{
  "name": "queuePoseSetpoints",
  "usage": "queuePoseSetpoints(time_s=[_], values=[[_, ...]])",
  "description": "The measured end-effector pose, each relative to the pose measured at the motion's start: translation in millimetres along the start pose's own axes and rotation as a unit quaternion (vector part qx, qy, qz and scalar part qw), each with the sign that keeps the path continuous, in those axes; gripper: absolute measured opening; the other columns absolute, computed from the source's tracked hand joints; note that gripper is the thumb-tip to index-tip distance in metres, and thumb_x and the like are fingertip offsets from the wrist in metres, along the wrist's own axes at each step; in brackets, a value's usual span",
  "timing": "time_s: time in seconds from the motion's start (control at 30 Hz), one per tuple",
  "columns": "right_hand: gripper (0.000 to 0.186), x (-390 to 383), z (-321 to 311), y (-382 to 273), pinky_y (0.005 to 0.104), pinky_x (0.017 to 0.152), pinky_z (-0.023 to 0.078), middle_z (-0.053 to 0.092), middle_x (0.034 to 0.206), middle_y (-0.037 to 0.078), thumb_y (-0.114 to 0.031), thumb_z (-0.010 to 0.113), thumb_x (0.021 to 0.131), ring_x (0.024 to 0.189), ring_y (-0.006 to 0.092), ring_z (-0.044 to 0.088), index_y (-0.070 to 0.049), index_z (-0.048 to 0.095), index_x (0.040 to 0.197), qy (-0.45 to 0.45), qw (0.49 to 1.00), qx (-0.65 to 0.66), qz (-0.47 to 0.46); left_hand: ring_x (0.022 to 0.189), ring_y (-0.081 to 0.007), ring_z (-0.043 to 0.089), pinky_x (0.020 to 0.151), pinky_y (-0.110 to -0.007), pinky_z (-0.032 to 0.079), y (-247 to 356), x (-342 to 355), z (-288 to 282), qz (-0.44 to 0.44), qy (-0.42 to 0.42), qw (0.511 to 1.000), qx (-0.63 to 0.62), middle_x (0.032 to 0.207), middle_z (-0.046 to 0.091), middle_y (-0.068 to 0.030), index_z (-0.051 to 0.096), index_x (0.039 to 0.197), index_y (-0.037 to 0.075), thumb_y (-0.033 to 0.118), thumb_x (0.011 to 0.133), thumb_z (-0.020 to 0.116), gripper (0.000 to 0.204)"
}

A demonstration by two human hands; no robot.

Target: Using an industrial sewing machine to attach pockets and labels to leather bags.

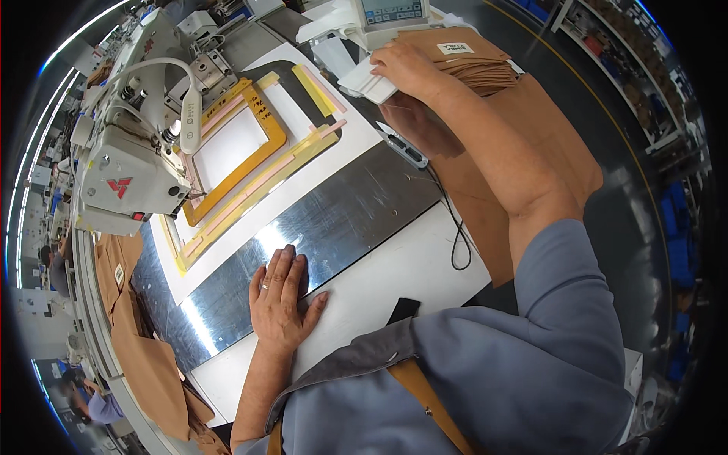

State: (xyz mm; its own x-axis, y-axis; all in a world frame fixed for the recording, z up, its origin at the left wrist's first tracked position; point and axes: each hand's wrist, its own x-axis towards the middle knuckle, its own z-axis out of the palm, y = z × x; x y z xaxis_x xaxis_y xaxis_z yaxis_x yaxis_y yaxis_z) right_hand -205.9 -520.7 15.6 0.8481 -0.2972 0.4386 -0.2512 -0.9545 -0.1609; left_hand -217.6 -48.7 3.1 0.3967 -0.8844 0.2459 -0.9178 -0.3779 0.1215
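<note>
My left hand (pixel 279 299) lies flat on the polished metal plate (pixel 334 235) at the table's front edge, fingers stretched out and holding nothing. Far to the right, my right hand (pixel 404 67) reaches forward, its fingers bent down onto a small flat stack of white pieces (pixel 373 85). What its fingertips pinch there is partly hidden. Left of the middle stands a white sewing machine (pixel 125 182). An orange-yellow frame (pixel 274 135) lies under its head, on a larger taped frame (pixel 250 199) and a white sheet.
Brown fabric pieces (pixel 474 47) with a white label are stacked at the far right; more brown fabric (pixel 152 364) hangs at the left. Thread snips (pixel 404 148) and a dark cord (pixel 455 235) lie near the right edge. A control screen (pixel 392 10) stands at the back.
</note>
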Motion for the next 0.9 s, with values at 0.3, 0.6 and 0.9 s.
queuePoseSetpoints(time_s=[0.3, 0.6, 0.9], values=[[0.023, 19.7, 3.1, -16.6, 0.0462, 0.088, 0.056, 0.076, 0.102, 0.016, -0.029, 0.073, 0.090, 0.101, 0.0349, 0.072, -0.007, 0.078, 0.098, -0.060, 0.997, -0.057, -0.009, 0.143, -0.0309, 0.051, 0.114, -0.050, 0.036, -1.2, 2.2, 0.5, 0.002, 0.007, 1.000, 0.007, 0.149, 0.057, -0.0139, 0.060, 0.138, 0.008, 0.043, 0.087, 0.072, 0.063], [0.020, 35.3, 11.7, -4.0, 0.0491, 0.085, 0.057, 0.076, 0.095, 0.019, -0.020, 0.067, 0.087, 0.093, 0.0374, 0.074, -0.007, 0.079, 0.094, -0.078, 0.996, -0.032, -0.018, 0.140, -0.0305, 0.052, 0.114, -0.050, 0.037, -0.7, -1.6, -1.6, -0.003, 0.016, 1.000, -0.010, 0.150, 0.056, -0.0129, 0.059, 0.140, 0.008, 0.043, 0.086, 0.075, 0.066], [0.020, -3.4, -30.2, -73.1, 0.0356, 0.074, 0.056, 0.076, 0.092, 0.015, -0.017, 0.073, 0.089, 0.082, 0.0279, 0.074, -0.002, 0.078, 0.100, 0.032, 0.976, 0.215, 0.001, 0.127, -0.0326, 0.062, 0.106, -0.045, 0.046, -18.0, 6.4, -2.9, -0.055, 0.112, 0.957, -0.264, 0.136, 0.065, -0.0183, 0.060, 0.137, 0.005, 0.039, 0.092, 0.075, 0.058]])
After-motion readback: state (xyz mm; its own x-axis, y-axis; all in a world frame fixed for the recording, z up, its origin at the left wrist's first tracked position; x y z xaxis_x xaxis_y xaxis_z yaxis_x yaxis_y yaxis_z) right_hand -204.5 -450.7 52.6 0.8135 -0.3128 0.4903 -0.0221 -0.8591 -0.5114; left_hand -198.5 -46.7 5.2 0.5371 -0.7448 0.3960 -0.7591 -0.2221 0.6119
